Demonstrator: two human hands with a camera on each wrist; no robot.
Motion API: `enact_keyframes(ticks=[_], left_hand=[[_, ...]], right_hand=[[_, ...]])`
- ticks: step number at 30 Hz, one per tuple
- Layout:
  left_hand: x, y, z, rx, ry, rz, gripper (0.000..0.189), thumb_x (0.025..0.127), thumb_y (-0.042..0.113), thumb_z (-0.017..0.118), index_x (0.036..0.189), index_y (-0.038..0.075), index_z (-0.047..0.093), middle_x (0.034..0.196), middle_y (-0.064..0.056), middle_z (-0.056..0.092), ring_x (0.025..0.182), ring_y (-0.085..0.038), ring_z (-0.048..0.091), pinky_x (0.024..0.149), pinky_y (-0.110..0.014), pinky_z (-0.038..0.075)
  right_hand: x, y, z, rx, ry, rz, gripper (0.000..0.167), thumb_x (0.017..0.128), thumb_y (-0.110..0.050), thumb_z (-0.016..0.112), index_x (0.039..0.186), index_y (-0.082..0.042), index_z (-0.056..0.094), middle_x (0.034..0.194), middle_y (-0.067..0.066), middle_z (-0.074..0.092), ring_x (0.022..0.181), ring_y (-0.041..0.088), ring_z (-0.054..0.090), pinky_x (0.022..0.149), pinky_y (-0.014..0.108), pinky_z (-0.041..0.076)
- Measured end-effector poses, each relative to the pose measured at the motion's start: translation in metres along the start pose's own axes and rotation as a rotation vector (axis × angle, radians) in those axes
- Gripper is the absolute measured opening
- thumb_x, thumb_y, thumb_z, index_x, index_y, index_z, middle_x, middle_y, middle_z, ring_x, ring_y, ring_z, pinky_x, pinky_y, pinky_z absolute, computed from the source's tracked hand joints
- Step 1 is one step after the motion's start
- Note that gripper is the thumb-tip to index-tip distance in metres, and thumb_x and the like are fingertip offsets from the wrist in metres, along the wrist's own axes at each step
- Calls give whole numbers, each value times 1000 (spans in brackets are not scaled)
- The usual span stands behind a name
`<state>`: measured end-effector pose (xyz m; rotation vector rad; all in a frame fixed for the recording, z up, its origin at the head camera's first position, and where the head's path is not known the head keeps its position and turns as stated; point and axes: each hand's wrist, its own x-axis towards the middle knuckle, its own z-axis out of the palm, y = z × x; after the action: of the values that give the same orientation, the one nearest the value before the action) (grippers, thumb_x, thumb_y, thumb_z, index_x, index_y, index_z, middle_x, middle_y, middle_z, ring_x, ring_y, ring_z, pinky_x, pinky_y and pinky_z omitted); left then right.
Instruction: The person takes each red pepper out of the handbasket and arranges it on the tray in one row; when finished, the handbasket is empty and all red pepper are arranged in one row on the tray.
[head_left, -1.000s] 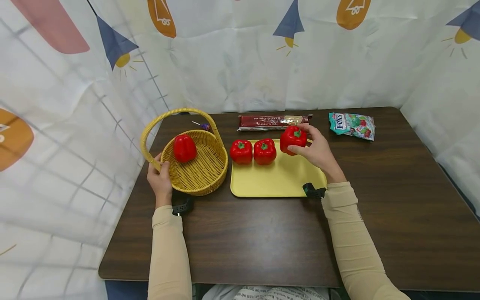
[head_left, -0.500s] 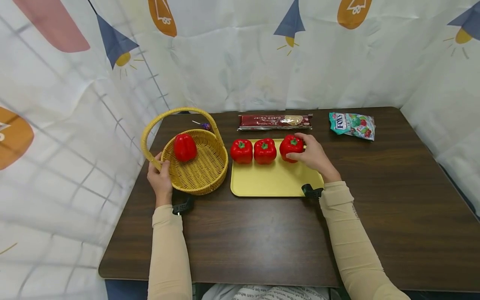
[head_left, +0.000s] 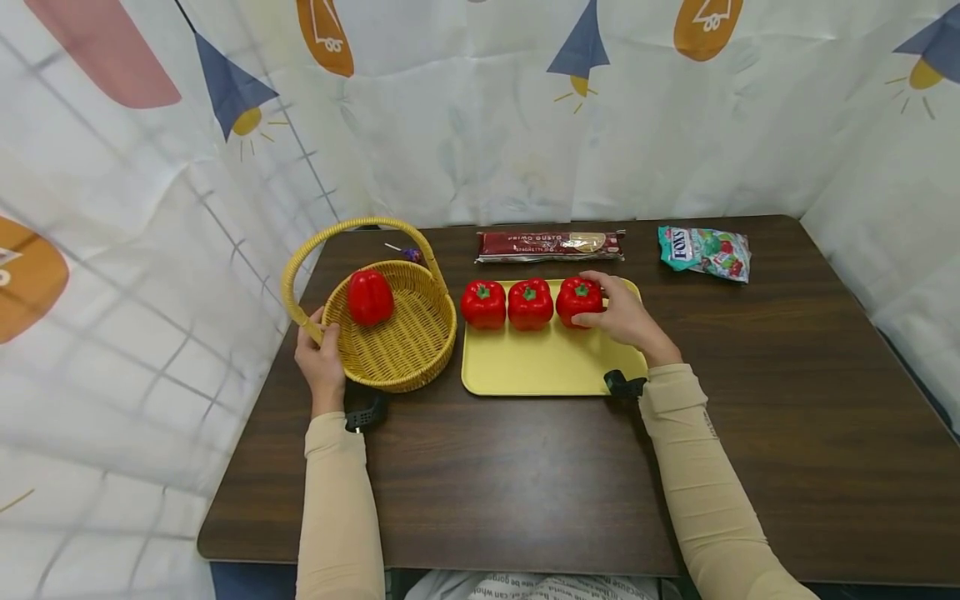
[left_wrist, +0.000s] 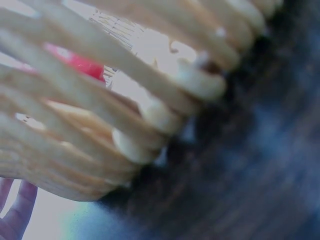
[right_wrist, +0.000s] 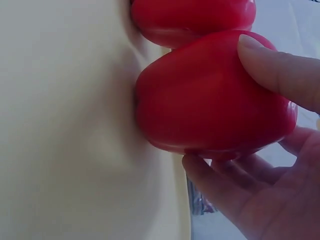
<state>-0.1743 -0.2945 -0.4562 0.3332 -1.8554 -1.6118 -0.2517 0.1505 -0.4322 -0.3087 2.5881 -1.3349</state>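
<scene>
While gripped, one pepper (head_left: 576, 304) stands stem up.

The wall of the basket (left_wrist: 90, 97) fills the upper left, close to the lens and partly blurred; its woven strands run diagonally, with gaps between them. Through one gap, a glossy red part of a pepper (left_wrist: 86, 65) shows inside; strands hide the remainder. Finer weave appears beyond, near strong glare. At the lower left edge, fingers of the left grip (left_wrist: 17, 210) are partly in frame, near the basket's lower edge; contact cannot be determined here. The dark tabletop (left_wrist: 240, 165), blurred, occupies the right side.
</scene>
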Motion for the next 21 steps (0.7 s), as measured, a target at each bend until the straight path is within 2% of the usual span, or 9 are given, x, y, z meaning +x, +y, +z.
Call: enact_keyframes(ticks=[13,21], left_hand=[[0,0,-1,7,-1,4,39,91,5,55,128,-9,58,122,-32,58,91,-8,53,79,-20,42],[0,-1,-1,14,2,22,38,90,5,56,126,-10,59,126,-30,56,94,-8,53,81,-20,41]], right_hand=[[1,2,2,0,-36,8,89,84,-17,77,154,-9,23,149,20,36,132,42,38,101,55,41],[-3,-1,-3,-7,-45,-17,92,84,-18,76,155,-8,18,153,19,29,136,43,32,103,55,38]])
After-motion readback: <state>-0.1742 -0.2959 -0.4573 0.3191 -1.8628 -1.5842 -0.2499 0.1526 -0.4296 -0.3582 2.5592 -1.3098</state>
